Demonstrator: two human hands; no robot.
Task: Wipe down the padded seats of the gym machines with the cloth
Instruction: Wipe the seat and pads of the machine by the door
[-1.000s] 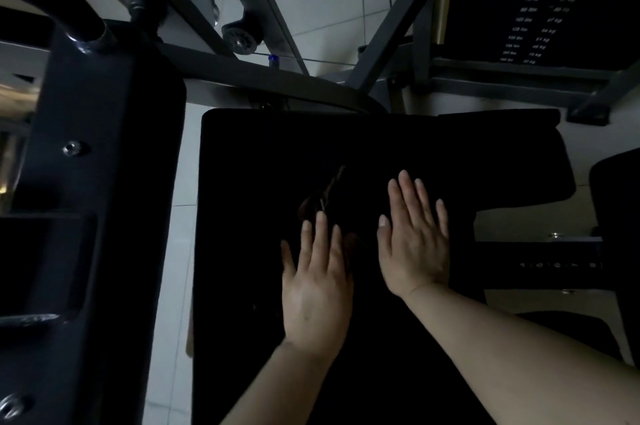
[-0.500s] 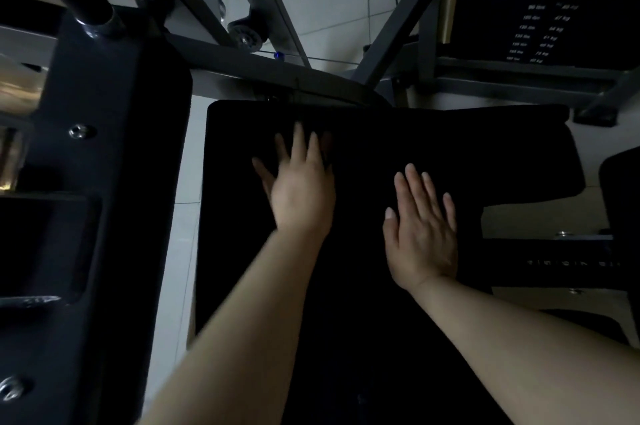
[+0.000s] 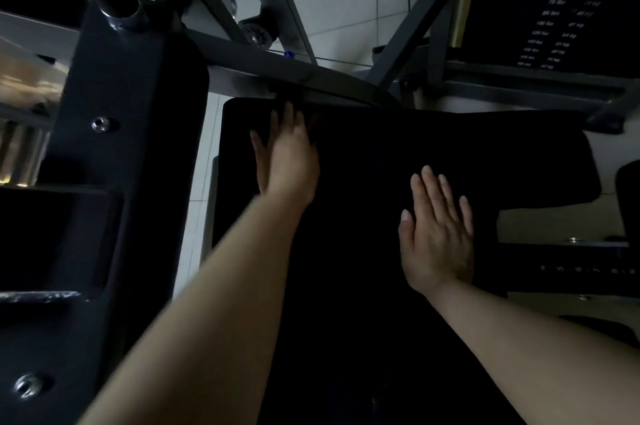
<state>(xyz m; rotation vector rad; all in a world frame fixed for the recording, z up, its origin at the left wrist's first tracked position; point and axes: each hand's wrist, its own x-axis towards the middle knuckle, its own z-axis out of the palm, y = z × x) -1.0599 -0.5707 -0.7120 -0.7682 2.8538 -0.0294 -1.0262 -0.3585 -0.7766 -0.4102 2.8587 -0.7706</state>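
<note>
A black padded seat fills the middle of the view in dim light. My left hand lies flat with straight fingers near the seat's far left corner, fingertips at its back edge. A dark fold under those fingers may be the cloth; I cannot tell it apart from the pad. Farther right and nearer to me, my right hand presses flat on the seat with its fingers straight and together.
A dark steel upright with bolts stands close on the left. A curved frame bar runs along the seat's back edge, below a pulley wheel. The weight stack is at top right, another black pad at the right edge.
My left hand has slid forward and to the left across the seat, from beside the right hand to the far left corner. The right hand has stayed put.
</note>
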